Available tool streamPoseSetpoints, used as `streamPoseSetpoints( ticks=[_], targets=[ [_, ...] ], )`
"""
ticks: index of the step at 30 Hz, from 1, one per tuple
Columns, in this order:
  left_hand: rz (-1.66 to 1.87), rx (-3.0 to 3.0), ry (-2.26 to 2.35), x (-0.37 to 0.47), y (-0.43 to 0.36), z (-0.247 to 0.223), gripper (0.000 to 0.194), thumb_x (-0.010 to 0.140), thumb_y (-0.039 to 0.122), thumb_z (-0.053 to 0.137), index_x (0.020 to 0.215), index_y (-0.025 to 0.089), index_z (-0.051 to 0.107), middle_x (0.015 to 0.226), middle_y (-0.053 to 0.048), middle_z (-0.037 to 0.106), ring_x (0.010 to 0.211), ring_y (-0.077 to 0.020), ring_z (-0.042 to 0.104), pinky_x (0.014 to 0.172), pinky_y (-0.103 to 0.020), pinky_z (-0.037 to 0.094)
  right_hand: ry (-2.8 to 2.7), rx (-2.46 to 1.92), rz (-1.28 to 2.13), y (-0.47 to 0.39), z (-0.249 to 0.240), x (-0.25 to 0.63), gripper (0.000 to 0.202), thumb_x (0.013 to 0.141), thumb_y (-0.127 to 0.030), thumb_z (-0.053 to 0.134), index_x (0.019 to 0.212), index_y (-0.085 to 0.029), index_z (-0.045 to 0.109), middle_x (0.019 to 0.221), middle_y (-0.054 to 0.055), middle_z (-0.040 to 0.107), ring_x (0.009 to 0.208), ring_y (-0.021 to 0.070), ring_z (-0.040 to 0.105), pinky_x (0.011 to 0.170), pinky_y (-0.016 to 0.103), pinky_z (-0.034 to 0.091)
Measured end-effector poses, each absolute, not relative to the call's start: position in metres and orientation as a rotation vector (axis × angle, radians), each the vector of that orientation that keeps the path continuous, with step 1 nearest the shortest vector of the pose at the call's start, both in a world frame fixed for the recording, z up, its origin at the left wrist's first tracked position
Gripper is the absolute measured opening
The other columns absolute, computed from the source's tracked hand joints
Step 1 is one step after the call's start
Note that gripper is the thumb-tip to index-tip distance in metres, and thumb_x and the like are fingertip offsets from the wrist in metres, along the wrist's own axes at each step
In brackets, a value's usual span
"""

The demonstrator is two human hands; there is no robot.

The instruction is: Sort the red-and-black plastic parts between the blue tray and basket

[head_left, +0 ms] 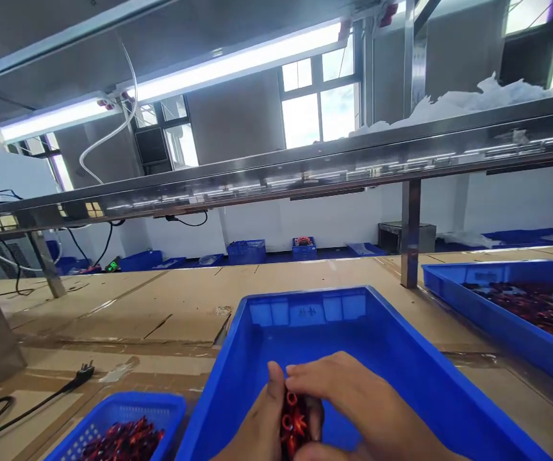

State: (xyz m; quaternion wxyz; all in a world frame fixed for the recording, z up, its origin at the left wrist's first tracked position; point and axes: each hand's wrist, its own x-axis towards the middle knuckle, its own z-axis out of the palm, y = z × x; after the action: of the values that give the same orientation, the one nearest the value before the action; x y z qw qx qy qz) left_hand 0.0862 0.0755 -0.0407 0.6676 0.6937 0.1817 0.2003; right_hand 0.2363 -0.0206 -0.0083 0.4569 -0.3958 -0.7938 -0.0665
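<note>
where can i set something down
Left of the large blue plastic tray, behind the perforated blue basket and black plug, brown cardboard lies bare; the tray's far floor too. Crowded: its near part, with left hand and right hand.

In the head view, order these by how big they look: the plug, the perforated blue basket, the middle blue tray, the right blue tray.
1. Middle blue tray
2. Right blue tray, cut off by the frame
3. Perforated blue basket, also cut off
4. Plug, clearly smallest
</note>
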Motion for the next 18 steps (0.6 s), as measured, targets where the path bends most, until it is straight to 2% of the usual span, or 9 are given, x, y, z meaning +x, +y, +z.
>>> streamPoseSetpoints(
  ticks=[3,6,11,14,18],
  targets=[
    [0.412,1.601,0.504,0.076,0.070,-0.032,0.077,0.079,0.081,0.010,0.067,0.017,0.052,0.061,0.001,0.045,0.057,-0.0112,0.040,0.057,-0.024,0.033,-2.006,-0.962,-0.225,-0.019,-0.010,0.238,0.046,0.080,-0.042,0.072,0.120,-0.024,0.058,0.112,0.005,0.070,0.098,0.0169,0.065,0.087,0.025,0.051],
    [0.351,1.614,0.551,0.071,0.065,-0.021,0.077,0.079,0.081,0.011,0.070,0.017,0.053,0.065,0.001,0.045,0.060,-0.0122,0.041,0.060,-0.025,0.035,-2.071,-0.992,-0.114,-0.018,-0.008,0.239,0.046,0.082,-0.039,0.071,0.123,-0.025,0.055,0.113,0.004,0.069,0.100,0.0159,0.064,0.088,0.025,0.050],
    [0.262,1.568,0.522,0.074,0.062,-0.008,0.082,0.073,0.086,0.011,0.070,0.016,0.054,0.060,0.002,0.042,0.058,-0.0118,0.038,0.057,-0.025,0.029,-2.014,-1.048,-0.005,-0.021,-0.006,0.241,0.039,0.083,-0.044,0.067,0.114,-0.025,0.055,0.111,0.004,0.069,0.101,0.0166,0.065,0.087,0.024,0.052],
    [0.236,1.534,0.514,0.074,0.059,-0.001,0.082,0.072,0.088,0.014,0.070,0.016,0.054,0.058,0.003,0.041,0.056,-0.0107,0.035,0.055,-0.024,0.025,-1.982,-1.129,0.110,-0.024,-0.003,0.241,0.034,0.085,-0.041,0.067,0.113,-0.027,0.054,0.111,0.001,0.069,0.103,0.0152,0.065,0.088,0.022,0.052],
    [0.240,1.576,0.548,0.069,0.056,0.007,0.078,0.075,0.085,0.022,0.074,0.016,0.058,0.064,0.001,0.044,0.061,-0.0118,0.038,0.060,-0.025,0.029,-2.023,-1.152,0.071,-0.030,0.003,0.239,0.035,0.083,-0.038,0.069,0.114,-0.029,0.055,0.106,-0.001,0.071,0.097,0.0140,0.067,0.086,0.021,0.053]
  ],
)
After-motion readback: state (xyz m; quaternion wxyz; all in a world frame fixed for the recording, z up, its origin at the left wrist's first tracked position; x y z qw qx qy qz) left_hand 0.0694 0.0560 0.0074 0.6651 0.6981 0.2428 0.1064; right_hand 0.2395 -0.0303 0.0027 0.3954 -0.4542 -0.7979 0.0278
